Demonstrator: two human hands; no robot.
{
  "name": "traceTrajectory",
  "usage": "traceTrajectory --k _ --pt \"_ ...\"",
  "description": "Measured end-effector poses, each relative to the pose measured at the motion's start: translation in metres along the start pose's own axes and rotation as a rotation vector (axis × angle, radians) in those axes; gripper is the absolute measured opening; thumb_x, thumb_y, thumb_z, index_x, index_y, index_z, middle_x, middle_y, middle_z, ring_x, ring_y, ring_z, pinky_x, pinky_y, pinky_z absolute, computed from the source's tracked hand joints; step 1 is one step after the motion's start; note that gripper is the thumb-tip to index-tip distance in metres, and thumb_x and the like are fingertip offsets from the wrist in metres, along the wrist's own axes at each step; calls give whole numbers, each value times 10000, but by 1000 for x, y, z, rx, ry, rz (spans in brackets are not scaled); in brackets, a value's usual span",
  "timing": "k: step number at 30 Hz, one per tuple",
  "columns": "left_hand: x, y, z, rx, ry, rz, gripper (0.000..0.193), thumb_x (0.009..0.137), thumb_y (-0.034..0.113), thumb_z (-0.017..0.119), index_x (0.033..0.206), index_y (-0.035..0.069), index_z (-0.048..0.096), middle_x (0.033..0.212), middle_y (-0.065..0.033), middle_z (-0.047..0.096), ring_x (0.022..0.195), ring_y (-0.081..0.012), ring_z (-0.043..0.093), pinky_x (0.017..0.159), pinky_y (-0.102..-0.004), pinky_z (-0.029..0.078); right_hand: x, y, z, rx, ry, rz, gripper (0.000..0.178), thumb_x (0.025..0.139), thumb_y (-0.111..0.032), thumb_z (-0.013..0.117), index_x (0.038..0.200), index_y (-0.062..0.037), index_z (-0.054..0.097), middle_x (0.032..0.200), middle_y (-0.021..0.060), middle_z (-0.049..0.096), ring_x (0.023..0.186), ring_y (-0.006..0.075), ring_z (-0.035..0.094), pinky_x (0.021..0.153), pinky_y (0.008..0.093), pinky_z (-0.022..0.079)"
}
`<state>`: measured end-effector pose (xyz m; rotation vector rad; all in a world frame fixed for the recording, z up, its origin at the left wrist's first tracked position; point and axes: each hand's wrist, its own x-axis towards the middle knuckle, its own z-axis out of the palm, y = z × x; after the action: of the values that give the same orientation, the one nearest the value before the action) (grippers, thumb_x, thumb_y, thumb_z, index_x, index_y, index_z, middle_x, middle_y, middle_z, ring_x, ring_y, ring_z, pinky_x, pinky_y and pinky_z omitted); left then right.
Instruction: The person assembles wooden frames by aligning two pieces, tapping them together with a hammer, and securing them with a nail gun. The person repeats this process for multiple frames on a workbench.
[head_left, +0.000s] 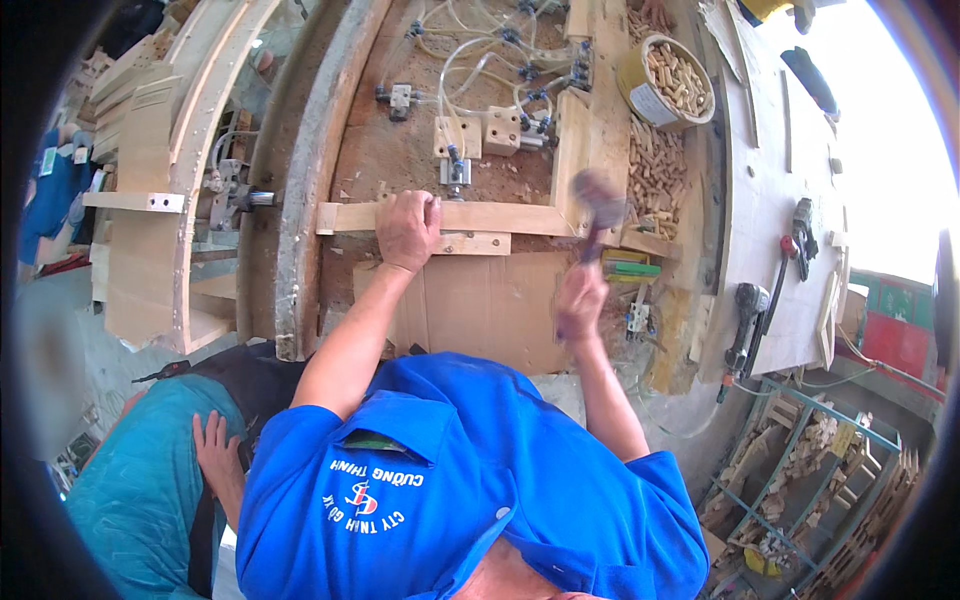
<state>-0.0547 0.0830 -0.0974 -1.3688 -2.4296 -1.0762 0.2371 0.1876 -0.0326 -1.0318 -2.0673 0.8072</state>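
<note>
My left hand point(408, 232) is closed over a long pale wooden strip point(490, 217) that lies crosswise on the workbench, its fingers wrapped over the far edge. In my right hand point(582, 300) is a hammer point(597, 203), gripped by the handle. The hammer's head is smeared by motion and hangs over the strip's right end, where a wooden block meets it; I cannot tell whether they touch. A shorter wooden piece with screws point(470, 244) sits along the near side of the strip. Just beyond the strip is a small pneumatic cylinder point(455, 172).
Clear air hoses point(470, 75) run across the far bench. A yellow tub of wooden dowels point(675, 85) stands at the right, above a pile of loose dowels point(655, 175). A power tool point(746, 320) lies farther right. Close by at lower left is another person in teal point(150, 480).
</note>
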Motion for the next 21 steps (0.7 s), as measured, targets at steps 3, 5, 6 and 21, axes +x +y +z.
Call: traceTrajectory --k 3,5,6,21 --pt "-1 -2 -2 25 -10 3 158 948 244 751 964 151 625 862 -63 624 845 -308 621 777 -490 453 -16 -2 7 -78 -303 370 421 1141 -373 507 1020 9 639 767 242 597 676 314 582 699 480 508" --pt "-8 -9 -3 27 -18 -9 166 943 241 755 968 152 617 861 -66 624 837 -315 620 778 -499 451 7 -17 4 -17 -321 484 485 1155 -392 469 853 -26 570 689 79 501 667 168 490 637 366 459" --pt "-21 -13 -5 38 -29 -29 169 942 243 756 967 152 615 861 -67 625 835 -316 620 777 -500 450 16 -42 3 72 -291 442 492 1154 -409 485 864 -22 579 690 81 503 656 170 487 629 375 456" --pt "-2 -2 -10 -14 19 -6 158 933 216 746 933 128 615 847 -88 633 808 -336 626 750 -502 460 28 30 -26 175 -173 652 448 1145 -442 524 896 -83 623 638 13 521 498 116 507 448 327 403"
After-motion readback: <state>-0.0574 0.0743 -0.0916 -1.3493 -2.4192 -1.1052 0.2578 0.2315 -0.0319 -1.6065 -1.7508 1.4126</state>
